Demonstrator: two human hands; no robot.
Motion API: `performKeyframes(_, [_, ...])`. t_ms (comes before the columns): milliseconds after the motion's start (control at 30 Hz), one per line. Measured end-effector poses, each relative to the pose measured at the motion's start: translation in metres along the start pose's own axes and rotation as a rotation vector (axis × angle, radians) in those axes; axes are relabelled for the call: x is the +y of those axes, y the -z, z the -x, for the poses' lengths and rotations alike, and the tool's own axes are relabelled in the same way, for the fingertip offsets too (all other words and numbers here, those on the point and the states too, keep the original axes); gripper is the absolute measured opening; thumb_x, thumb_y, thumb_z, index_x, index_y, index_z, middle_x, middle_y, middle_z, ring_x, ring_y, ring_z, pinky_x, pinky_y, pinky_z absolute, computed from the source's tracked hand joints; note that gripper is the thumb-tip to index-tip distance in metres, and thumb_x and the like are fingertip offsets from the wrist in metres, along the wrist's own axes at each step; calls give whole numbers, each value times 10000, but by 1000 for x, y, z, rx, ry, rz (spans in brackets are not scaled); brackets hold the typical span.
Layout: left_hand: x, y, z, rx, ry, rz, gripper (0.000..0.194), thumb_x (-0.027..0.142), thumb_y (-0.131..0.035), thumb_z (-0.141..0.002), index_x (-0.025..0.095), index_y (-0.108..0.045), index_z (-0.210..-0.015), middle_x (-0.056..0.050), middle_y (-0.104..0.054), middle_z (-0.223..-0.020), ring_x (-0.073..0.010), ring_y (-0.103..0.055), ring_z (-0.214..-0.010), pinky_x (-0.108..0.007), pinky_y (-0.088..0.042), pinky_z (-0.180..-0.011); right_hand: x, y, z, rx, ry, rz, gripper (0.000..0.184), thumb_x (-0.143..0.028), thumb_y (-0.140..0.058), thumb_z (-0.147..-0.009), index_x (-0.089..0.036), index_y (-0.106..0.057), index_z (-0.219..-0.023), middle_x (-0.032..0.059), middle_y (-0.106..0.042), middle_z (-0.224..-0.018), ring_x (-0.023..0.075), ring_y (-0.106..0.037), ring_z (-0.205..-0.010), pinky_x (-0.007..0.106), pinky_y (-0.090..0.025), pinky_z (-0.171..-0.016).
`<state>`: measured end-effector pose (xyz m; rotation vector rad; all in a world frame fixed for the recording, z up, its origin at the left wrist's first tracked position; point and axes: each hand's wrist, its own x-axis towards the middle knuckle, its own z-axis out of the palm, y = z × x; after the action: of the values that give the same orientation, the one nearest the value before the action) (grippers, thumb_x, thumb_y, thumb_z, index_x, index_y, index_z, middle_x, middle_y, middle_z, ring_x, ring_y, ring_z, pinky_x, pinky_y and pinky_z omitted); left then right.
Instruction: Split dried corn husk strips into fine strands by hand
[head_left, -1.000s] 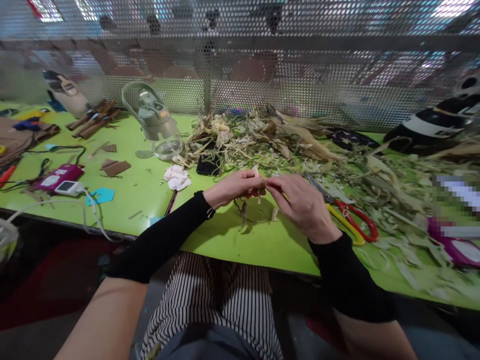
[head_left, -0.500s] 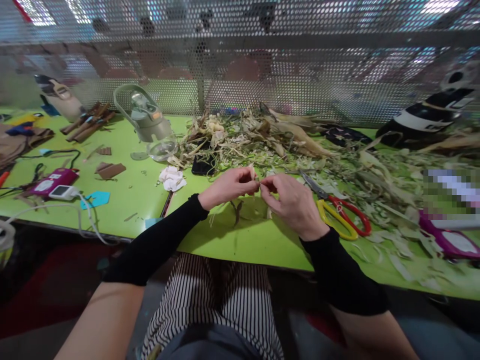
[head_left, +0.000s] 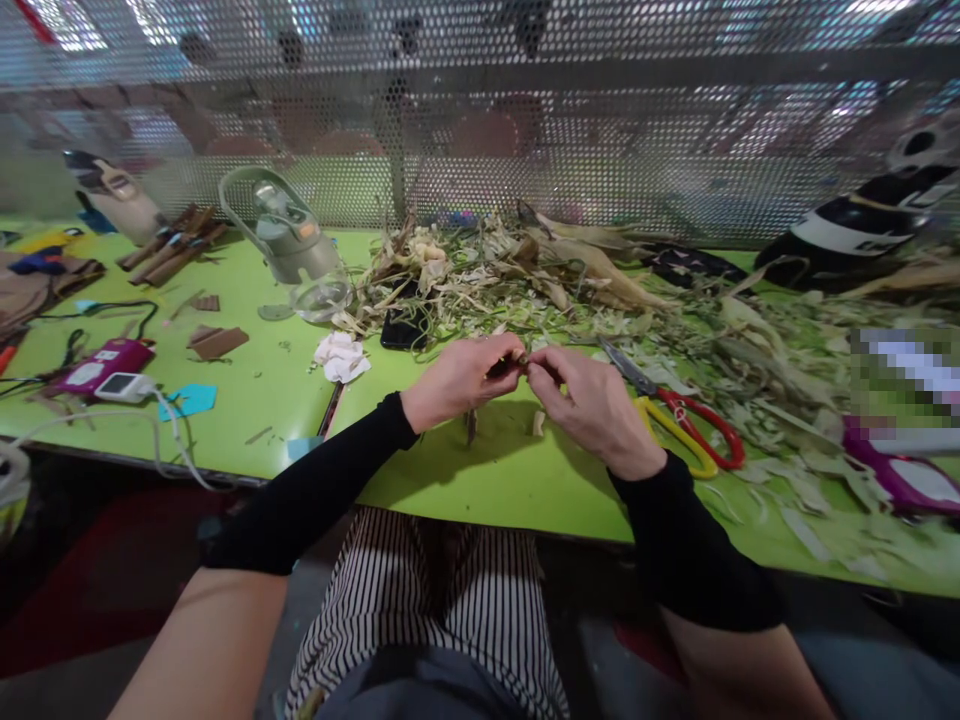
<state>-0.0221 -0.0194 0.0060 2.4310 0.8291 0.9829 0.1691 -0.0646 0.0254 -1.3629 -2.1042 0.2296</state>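
Observation:
My left hand (head_left: 469,378) is closed, thumb and fingers pinching a small strip of dried husk (head_left: 522,357) over the front of the green table (head_left: 450,490). From the other side my right hand (head_left: 589,400) pinches the same small strip, fingertips nearly touching those of the left. Most of the strip is hidden by the fingers. Beneath the hands lie a thin brown scrap (head_left: 471,428) and a short pale piece (head_left: 538,422). Scissors (head_left: 694,430) with one red and one yellow handle lie just right of my right hand.
Behind my hands spreads a heap of dried husks (head_left: 487,270), with a black phone (head_left: 403,328) at its edge. Crumpled tissue (head_left: 341,357), a green-grey bottle (head_left: 292,240) and a purple device (head_left: 105,370) with cables are left. A dark bottle (head_left: 840,235) leans right, before a perforated screen (head_left: 480,150).
Both hands stay together, with a slight turn of the left hand's fingers. The pale strands that hung around the fingers no longer show as before. The view has shifted slightly.

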Motion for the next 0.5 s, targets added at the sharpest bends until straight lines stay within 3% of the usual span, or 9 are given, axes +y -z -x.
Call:
performKeyframes(100, [-3, 0, 0, -20, -10, -53, 58, 219, -568, -956, 180, -608, -939, -6, -688, -831, -104, -574, -707, -223, -433, -703, 1, 1, -1, -64, 33, 66, 240, -286, -421, -973, -239, -455, -740, 35, -563, -685, 176, -489, -619, 329, -328, -614])
performKeyframes(300, [0, 6, -3, -113, 82, -24, 46, 234, -606, -932, 192, -590, -924, -10, -689, -826, -127, -589, -720, -241, -417, -690, 1, -1, -2, -63, 30, 45, 225, -265, -461, -913, -243, -412, -695, 13, -490, -656, 164, -430, -615, 331, -291, -622])
performKeyframes(400, [4, 10, -4, -116, 135, 166, 116, 250, -625, -925, 196, -576, -1016, -10, -695, -869, -127, -612, -754, -247, -445, -718, -3, 1, -1, -35, -23, -77, 216, -260, -487, -865, -237, -419, -661, -13, -445, -629, 140, -390, -597, 320, -284, -612])
performKeyframes(500, [7, 16, -4, -165, 180, 495, 216, 269, -660, -910, 195, -537, -1072, -12, -692, -891, -120, -654, -784, -255, -492, -756, -6, 5, -1, -70, -127, -272, 206, -293, -493, -849, -229, -455, -656, -26, -427, -620, 129, -368, -589, 310, -274, -595])
